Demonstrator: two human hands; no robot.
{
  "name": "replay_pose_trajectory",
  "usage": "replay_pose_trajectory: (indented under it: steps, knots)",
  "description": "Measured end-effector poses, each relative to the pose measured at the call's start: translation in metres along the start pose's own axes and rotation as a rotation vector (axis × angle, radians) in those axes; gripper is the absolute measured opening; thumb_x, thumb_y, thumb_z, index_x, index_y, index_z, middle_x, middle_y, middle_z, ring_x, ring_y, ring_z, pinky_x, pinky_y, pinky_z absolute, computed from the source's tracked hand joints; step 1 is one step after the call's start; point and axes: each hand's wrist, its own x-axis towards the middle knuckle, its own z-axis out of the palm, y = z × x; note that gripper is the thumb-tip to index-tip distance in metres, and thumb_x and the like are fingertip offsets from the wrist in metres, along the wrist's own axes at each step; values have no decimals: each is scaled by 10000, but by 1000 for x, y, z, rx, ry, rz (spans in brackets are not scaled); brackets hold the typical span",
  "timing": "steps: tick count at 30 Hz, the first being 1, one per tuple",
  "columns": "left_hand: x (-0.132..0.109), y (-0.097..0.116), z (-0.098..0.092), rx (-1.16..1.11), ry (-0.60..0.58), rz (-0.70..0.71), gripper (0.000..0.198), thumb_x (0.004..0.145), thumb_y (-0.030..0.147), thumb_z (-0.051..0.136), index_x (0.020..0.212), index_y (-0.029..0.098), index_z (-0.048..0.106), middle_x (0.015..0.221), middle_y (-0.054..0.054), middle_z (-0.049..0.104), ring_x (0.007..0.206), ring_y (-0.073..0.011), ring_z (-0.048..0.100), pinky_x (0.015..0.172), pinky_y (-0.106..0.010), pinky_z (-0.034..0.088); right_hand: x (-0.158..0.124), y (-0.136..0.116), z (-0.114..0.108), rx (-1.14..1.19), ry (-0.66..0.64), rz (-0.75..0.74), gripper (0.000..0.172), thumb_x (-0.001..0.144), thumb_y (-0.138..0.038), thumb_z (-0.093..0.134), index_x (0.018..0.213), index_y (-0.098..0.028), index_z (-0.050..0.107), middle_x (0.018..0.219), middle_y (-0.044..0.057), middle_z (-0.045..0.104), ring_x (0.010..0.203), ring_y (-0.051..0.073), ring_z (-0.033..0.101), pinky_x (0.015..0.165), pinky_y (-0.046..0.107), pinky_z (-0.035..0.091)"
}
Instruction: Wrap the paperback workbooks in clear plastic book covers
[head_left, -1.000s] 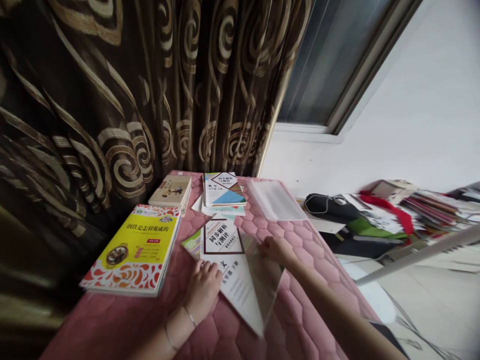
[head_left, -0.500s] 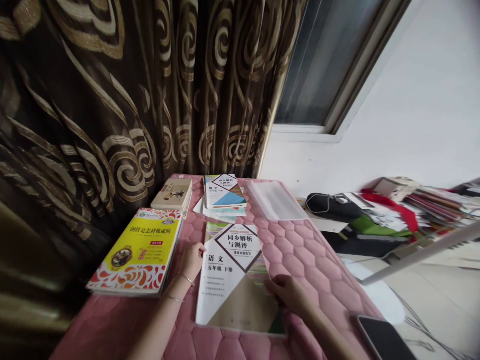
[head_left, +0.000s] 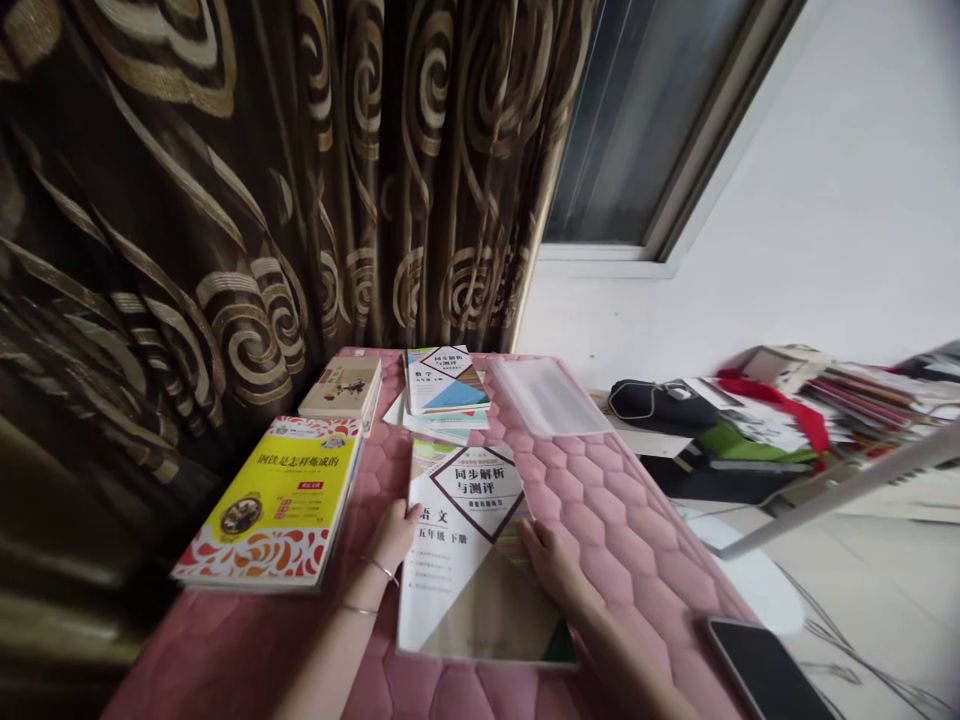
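Observation:
A workbook (head_left: 480, 560) with a white, tan and green cover and Chinese lettering lies in front of me on the pink quilted table cover (head_left: 465, 695). My left hand (head_left: 396, 533) grips its left edge, thumb on the cover and the other fingers partly hidden. On the opposite edge, my right hand (head_left: 555, 568) is closed, its fingertips mostly out of sight. Left of the workbook is a thick yellow book (head_left: 289, 500) with red leaf patterns. Just beyond it sits a small pile of books topped by a blue-and-white workbook (head_left: 442, 385).
A beige book (head_left: 339, 388) rests at the back left by the dark curtain (head_left: 360, 180). Translucent plastic covers (head_left: 551, 398) lie at the back right. A phone (head_left: 765, 665) is at the near right edge. Beyond stand a dark pouch (head_left: 660, 405) and heaped papers.
My right hand has moved up along the workbook's right edge. My left thumb now reaches further onto the cover. The workbook has barely shifted.

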Motion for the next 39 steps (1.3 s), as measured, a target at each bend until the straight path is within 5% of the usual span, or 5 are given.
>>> replay_pose_trajectory:
  steps: [5,14,24,32,39]
  knots:
    - [-6,2,-1,-300,9,112,243,871,399,486,814,182,579,835,-75,706,801,-209,655,692,-278,466,-9,-10,-8,32,108,-101,418,842,-609,361,730,-242,526,738,91,692,714,238,647,652,322,497]
    - [-17,65,-40,-471,188,474,253,893,397,439,982,206,578,949,-62,688,922,-190,618,837,-284,487,21,-41,-39,41,433,-313,356,865,-579,328,808,-251,453,726,71,613,679,220,579,620,340,484]
    - [-13,39,-29,-351,182,402,240,907,351,410,909,192,589,762,-29,615,853,-178,595,776,-250,482,21,-38,-32,26,333,-285,327,861,-553,319,835,-258,457,825,111,647,766,241,605,675,346,488]
    - [17,78,-53,-362,185,456,217,884,363,455,799,191,555,721,-8,600,768,-163,565,736,-255,461,46,-71,-50,-5,340,-289,353,861,-589,308,711,-273,355,617,8,526,610,195,511,610,314,406]
    - [44,94,-57,-400,112,229,229,847,352,513,700,177,530,585,29,518,589,-136,498,601,-250,416,75,-87,-63,-141,176,-107,344,857,-506,401,624,-255,431,620,27,593,661,206,584,602,280,395]
